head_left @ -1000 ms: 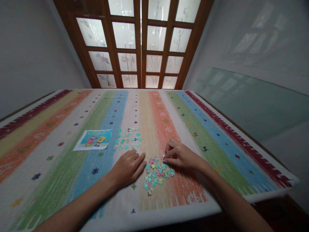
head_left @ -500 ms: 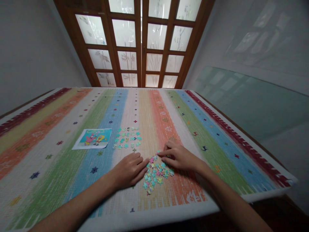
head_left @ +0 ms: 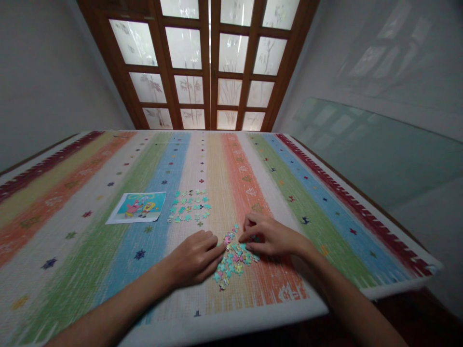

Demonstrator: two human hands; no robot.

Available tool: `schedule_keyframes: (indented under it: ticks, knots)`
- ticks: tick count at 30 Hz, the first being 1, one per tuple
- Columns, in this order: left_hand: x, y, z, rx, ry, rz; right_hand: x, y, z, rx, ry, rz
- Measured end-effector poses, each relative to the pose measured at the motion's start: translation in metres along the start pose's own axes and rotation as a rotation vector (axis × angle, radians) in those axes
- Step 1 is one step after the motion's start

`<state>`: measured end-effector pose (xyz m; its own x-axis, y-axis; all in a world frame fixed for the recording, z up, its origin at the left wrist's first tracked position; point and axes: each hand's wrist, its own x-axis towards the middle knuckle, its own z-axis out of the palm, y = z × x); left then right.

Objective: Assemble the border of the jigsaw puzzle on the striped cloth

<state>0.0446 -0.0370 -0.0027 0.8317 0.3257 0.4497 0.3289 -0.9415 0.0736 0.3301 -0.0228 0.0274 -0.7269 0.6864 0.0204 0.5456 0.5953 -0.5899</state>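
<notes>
A loose pile of small jigsaw puzzle pieces (head_left: pixel 233 260), mostly teal with pink and yellow ones, lies near the front of the table. My left hand (head_left: pixel 197 255) rests at the pile's left side, fingers stretched, with the index fingertip touching pieces at its edge. On the other side, my right hand (head_left: pixel 267 235) curves over the pile's upper right, thumb and index finger apart, and pieces show beneath them. Farther back, several teal pieces (head_left: pixel 188 209) are spread out in rough rows. Left of those lies a printed cartoon picture (head_left: pixel 139 208) on white paper.
A striped cloth (head_left: pixel 152 168) in many colours covers the table. Behind it stand wooden doors (head_left: pixel 213 72) with frosted panes. A pale glass panel (head_left: pixel 354 149) leans along the right wall.
My left index finger has shifted slightly right, onto the pile's edge. My right fingertips have drawn down and a little right from the pile's top, and the view has shifted slightly.
</notes>
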Motion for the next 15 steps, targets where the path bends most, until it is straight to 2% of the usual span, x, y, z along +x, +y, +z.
schedule_keyframes:
  ticks: [3, 7, 15]
  knots:
    - [0.0006, -0.0006, 0.0011, -0.039, -0.002, -0.009, 0.0010, -0.0012, 0.0026, 0.010, -0.030, 0.000]
    - [-0.0001, -0.0032, 0.0047, -0.108, 0.083, 0.035, 0.0011, 0.0013, 0.0053, 0.036, -0.034, 0.005]
    - [-0.0020, -0.0011, 0.0056, -0.130, 0.145, 0.090, -0.0001, 0.0032, 0.0078, 0.066, -0.040, 0.016]
